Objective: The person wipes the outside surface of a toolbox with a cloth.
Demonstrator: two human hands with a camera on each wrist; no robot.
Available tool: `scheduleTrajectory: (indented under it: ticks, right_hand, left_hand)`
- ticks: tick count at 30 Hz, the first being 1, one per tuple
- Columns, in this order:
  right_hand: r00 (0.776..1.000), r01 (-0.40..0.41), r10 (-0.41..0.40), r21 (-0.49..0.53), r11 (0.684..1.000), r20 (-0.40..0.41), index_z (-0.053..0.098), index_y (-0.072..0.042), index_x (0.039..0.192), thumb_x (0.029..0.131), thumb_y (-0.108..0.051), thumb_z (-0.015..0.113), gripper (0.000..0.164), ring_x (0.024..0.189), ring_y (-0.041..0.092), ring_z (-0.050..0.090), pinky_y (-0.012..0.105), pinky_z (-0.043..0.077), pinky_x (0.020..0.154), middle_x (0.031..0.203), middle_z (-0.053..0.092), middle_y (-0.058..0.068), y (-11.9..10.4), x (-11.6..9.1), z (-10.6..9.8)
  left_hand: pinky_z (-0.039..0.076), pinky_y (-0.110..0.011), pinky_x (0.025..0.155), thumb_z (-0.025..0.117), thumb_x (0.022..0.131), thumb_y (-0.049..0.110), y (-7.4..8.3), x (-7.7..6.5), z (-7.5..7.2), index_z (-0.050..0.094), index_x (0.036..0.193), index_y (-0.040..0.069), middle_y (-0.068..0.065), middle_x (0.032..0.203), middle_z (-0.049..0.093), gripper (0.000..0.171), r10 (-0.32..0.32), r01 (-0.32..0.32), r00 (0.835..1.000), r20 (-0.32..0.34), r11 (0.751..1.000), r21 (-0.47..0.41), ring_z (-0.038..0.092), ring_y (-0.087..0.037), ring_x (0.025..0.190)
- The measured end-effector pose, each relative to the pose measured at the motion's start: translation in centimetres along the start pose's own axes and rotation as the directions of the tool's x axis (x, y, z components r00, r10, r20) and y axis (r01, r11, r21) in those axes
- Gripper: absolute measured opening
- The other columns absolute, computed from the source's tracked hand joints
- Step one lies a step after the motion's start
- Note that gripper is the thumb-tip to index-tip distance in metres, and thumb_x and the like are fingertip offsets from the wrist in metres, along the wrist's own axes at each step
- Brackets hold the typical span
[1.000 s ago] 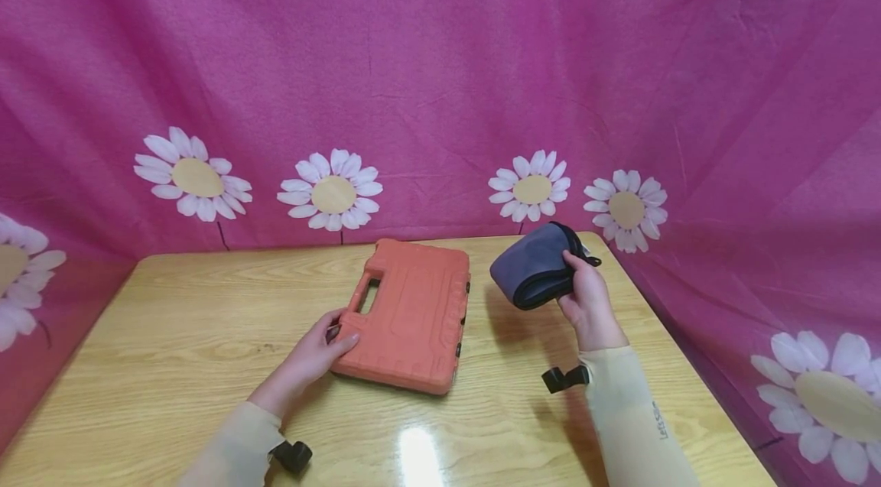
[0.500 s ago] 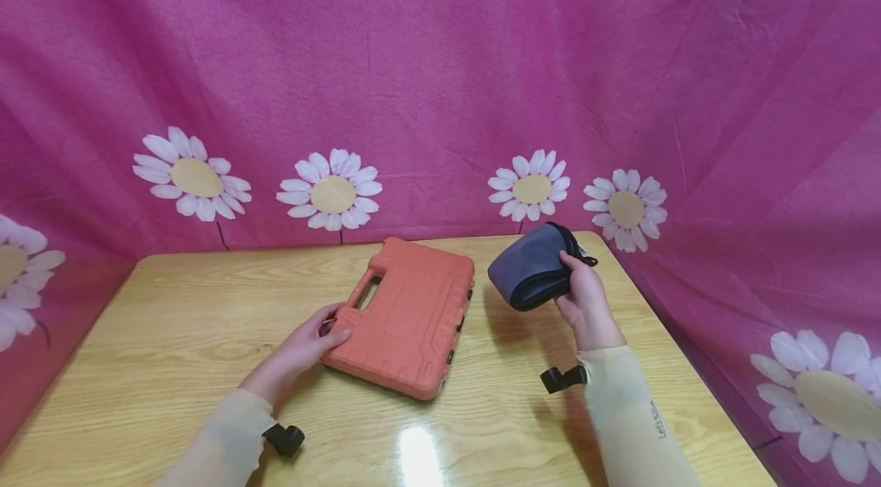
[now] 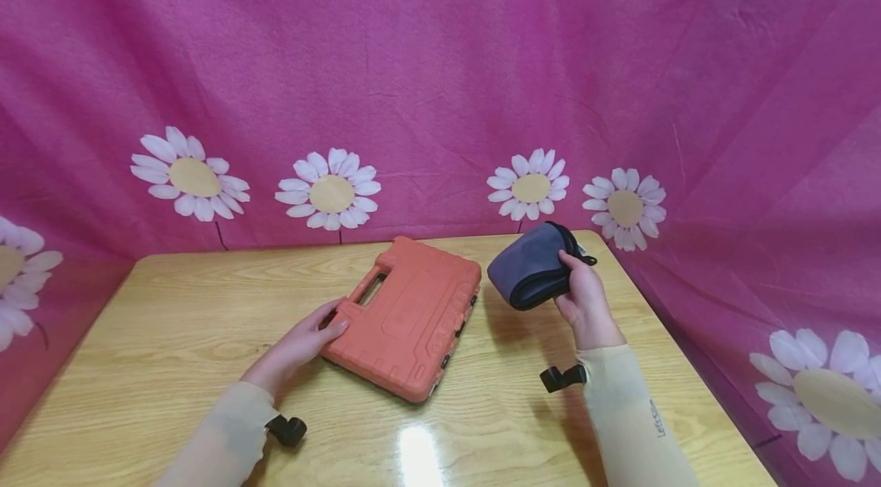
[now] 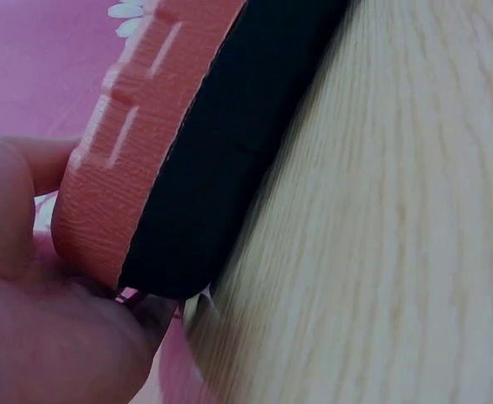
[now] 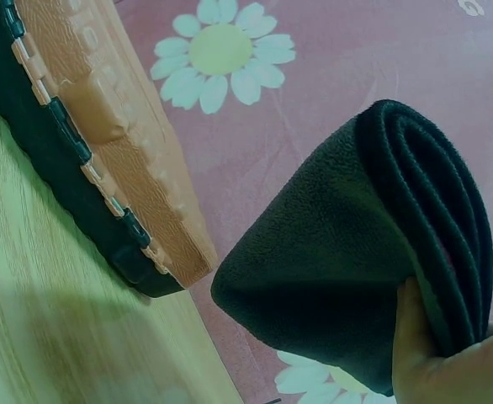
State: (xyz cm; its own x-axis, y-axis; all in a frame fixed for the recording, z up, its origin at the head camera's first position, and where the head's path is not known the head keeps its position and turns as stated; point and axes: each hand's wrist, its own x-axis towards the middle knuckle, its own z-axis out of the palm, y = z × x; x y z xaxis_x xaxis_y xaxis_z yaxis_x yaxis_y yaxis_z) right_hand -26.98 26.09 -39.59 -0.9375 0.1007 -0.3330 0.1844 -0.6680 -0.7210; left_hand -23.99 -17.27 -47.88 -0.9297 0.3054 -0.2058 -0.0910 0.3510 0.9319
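Observation:
An orange plastic carrying case [image 3: 413, 319] with a dark base lies at the middle of the table, its handle side facing left. My left hand [image 3: 303, 342] grips its near left corner, thumb on top and fingers beneath; in the left wrist view the hand [image 4: 53, 295] wraps the end of the case [image 4: 120, 168]. To the right, my right hand [image 3: 585, 300] holds a folded grey cloth [image 3: 530, 265] with black edging above the table. The right wrist view shows the cloth's stacked layers [image 5: 432, 202] pinched at one end, with the case's hinged side [image 5: 103, 160] beyond.
The wooden table [image 3: 172, 334] reaches back to a pink curtain [image 3: 427, 74] printed with white daisies, which also closes off the left and right sides. Small black camera mounts [image 3: 564, 378] sit at both wrists.
The case has turned clockwise on the table, its far end swinging right and its near end shifting left. My left hand moved slightly left with it; the right hand and cloth barely moved.

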Motion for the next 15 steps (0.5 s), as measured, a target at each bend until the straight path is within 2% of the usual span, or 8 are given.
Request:
scheduleTrajectory:
  ticks: [3, 6, 8, 11, 15]
  right_hand:
    - [1.000, -0.002, 0.002, 0.002, 1.000, -0.003, 0.024, -0.018, 0.161, 0.111, -0.017, 0.042, 0.053, 0.108, -0.003, 0.061, 0.013, 0.048, 0.104, 0.137, 0.052, -0.010, 0.0, 0.0, 0.0]
    - [1.000, -0.005, 0.005, 0.000, 1.000, -0.012, 0.026, -0.018, 0.160, 0.111, -0.018, 0.042, 0.051, 0.108, -0.003, 0.061, 0.014, 0.049, 0.103, 0.136, 0.053, -0.010, -0.1, 0.0, 0.0]
    - [1.000, -0.009, 0.009, 0.002, 1.000, -0.021, 0.028, -0.018, 0.159, 0.111, -0.019, 0.043, 0.051, 0.109, -0.002, 0.061, 0.014, 0.050, 0.102, 0.137, 0.054, -0.010, -0.1, 0.1, -0.1]
    - [1.000, -0.012, 0.012, -0.001, 1.000, -0.028, 0.029, -0.018, 0.158, 0.111, -0.020, 0.043, 0.049, 0.108, -0.001, 0.061, 0.014, 0.051, 0.100, 0.138, 0.053, -0.009, -0.1, 0.2, -0.1]
    - [1.000, -0.018, 0.018, -0.002, 1.000, -0.023, 0.027, -0.017, 0.159, 0.111, -0.019, 0.041, 0.050, 0.107, -0.001, 0.062, 0.015, 0.050, 0.103, 0.143, 0.051, -0.009, -0.1, 0.2, 0.0]
  left_hand:
    - [0.020, -0.058, 0.127, 0.052, 0.109, 0.024, -0.1, -0.1, 0.4, 0.024, 0.161, -0.004, -0.031, 0.165, 0.024, 0.065, 0.008, -0.007, 0.998, -0.056, 1.000, 0.008, 0.023, -0.047, 0.154]
    - [0.025, -0.056, 0.126, 0.054, 0.108, 0.025, -0.2, -0.4, 1.1, 0.033, 0.157, -0.004, -0.030, 0.161, 0.034, 0.061, 0.005, 0.000, 0.988, -0.154, 0.999, 0.034, 0.031, -0.045, 0.151]
    - [0.029, -0.055, 0.124, 0.053, 0.109, 0.026, -0.1, -0.8, 1.8, 0.037, 0.154, -0.005, -0.031, 0.157, 0.041, 0.058, 0.007, 0.006, 0.973, -0.231, 0.998, 0.054, 0.038, -0.045, 0.148]
    - [0.031, -0.057, 0.123, 0.051, 0.110, 0.026, 0.2, -1.4, 2.6, 0.037, 0.152, -0.011, -0.034, 0.151, 0.045, 0.057, 0.021, 0.008, 0.946, -0.322, 0.996, 0.089, 0.041, -0.047, 0.144]
    - [0.027, -0.059, 0.124, 0.051, 0.109, 0.024, 0.7, -2.2, 3.6, 0.027, 0.152, -0.017, -0.040, 0.152, 0.038, 0.064, 0.031, 0.014, 0.921, -0.389, 0.993, 0.113, 0.035, -0.051, 0.146]
